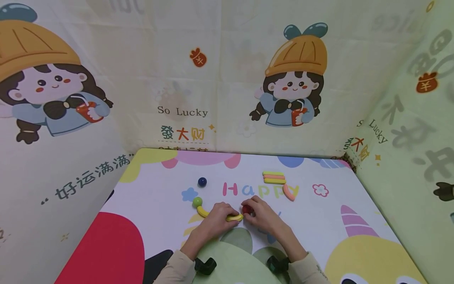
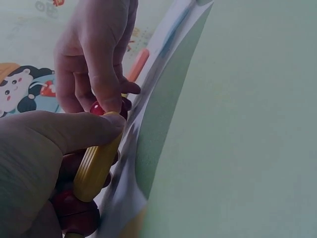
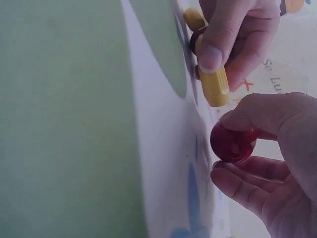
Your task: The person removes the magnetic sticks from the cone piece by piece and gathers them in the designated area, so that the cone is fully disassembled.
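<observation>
My forearms reach in from the near side of the table (image 1: 161, 221), slanting inward so my hands nearly meet. My left hand (image 1: 219, 215) grips a yellow stick (image 1: 235, 217), thumb laid along its top and fingers bent behind. Just right of the stick's end, my right hand (image 1: 261, 213) pinches a red ball (image 1: 247, 209) between thumb and fingertips. A second red ball (image 2: 77, 214) sits by my left hand, next to the stick's other end. Farther left lie another yellow stick (image 1: 202, 212) and a green ball (image 1: 197, 202); a blue ball (image 1: 202, 182) rests beyond them.
</observation>
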The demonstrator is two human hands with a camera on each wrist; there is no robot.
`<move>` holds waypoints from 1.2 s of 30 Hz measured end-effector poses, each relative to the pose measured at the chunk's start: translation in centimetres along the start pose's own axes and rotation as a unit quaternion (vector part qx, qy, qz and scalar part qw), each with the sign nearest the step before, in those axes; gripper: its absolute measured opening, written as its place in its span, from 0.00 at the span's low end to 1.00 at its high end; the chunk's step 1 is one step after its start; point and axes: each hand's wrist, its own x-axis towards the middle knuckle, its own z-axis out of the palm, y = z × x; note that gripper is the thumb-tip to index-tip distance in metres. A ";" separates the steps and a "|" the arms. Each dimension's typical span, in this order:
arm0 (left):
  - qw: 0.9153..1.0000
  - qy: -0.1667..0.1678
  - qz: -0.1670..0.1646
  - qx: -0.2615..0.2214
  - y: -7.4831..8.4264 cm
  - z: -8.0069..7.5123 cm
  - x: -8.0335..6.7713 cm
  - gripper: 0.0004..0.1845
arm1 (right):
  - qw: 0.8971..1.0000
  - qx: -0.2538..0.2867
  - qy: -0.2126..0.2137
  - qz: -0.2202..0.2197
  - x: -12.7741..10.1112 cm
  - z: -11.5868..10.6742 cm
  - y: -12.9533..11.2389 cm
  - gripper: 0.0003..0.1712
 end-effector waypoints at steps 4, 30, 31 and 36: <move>1.000 0.002 -0.001 0.000 0.0 0.1 0.0 0.11 | 1.000 0.000 0.024 -0.010 0.1 -0.5 0.2 0.20; 1.000 -0.002 -0.012 -0.012 0.4 0.2 -0.2 0.12 | 0.986 -0.018 0.165 0.021 2.5 -6.7 7.0 0.21; 1.000 -0.002 -0.013 -0.012 0.4 0.2 -0.2 0.12 | 0.986 -0.018 0.162 0.031 2.5 -6.9 7.3 0.21; 1.000 -0.007 -0.023 -0.014 0.5 0.2 -0.2 0.12 | 0.985 -0.013 0.150 0.083 2.5 -7.6 8.9 0.23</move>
